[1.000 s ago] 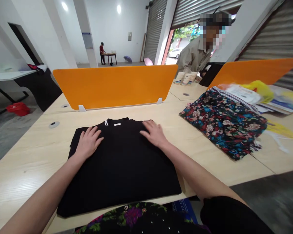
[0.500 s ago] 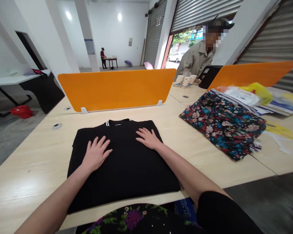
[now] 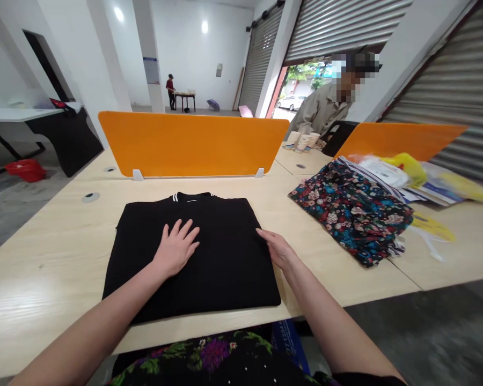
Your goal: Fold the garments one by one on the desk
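A black shirt (image 3: 229,268) with white stripes on its collar lies folded flat on the pale wooden table (image 3: 48,257), collar pointing away from me. Spread out on the middle of the shirt is my left hand (image 3: 174,251), palm down. My right hand (image 3: 280,251) is at the shirt's right edge, fingers stretched out and fingertips touching the fabric. Its thumb side is partly hidden, and no grip on the cloth shows.
An orange divider (image 3: 197,145) stands across the table behind the shirt. To the right lie a floral cloth (image 3: 350,209) and plastic bags (image 3: 410,169). Paper cups (image 3: 301,142) stand farther back, near a person (image 3: 317,107) in a grey-beige shirt. A red bin (image 3: 27,170) sits on the floor at left.
My right hand has slid from the shirt's upper right area outward to its right edge. My left hand has moved a little toward the shirt's middle. The camera view has shifted slightly.
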The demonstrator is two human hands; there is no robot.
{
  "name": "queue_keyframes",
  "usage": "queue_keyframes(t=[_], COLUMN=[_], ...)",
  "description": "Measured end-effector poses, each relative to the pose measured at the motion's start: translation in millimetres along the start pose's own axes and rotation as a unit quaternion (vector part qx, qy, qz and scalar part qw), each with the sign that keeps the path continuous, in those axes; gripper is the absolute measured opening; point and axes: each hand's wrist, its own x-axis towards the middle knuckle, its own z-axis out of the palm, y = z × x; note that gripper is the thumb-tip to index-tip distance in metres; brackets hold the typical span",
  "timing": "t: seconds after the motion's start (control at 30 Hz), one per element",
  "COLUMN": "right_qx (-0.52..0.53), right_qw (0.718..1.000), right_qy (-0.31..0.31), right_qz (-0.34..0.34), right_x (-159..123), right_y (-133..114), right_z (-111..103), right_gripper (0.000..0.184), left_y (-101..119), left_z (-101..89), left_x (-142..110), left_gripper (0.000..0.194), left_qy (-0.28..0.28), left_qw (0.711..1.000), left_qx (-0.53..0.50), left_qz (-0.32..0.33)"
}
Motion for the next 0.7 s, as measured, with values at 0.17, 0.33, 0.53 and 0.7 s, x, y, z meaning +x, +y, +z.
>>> queue_keyframes(t=[0.17, 0.33, 0.53, 0.7], right_qx=[0.031, -0.025, -0.215, -0.322], right_qw=[0.992, 0.999, 0.952, 0.873], right_qy=[-0.070, -0.030, -0.123, -0.318], right_qz=[0.098, -0.011, -0.178, -0.182], right_x=[-17, -11, -27, -34], right_y=[-7, -34, -77, -46], right_z=[27, 51, 170, 284], right_gripper=[0.039, 0.040, 0.046, 0.063], left_y=[13, 17, 24, 6], left_z=[16.5, 8.9, 7.9, 25.2], left_x=[4, -19, -61, -87], left_gripper=[0.048, 0.047, 0.046, 0.047], left_qy=[-0.028, -0.015, -0.033, -0.018], left_qw=[1.000, 1.000, 0.998, 0.976], left_qx=[0.002, -0.001, -0.060, -0.210], left_qz=[-0.004, -0.001, 0.009, -0.051])
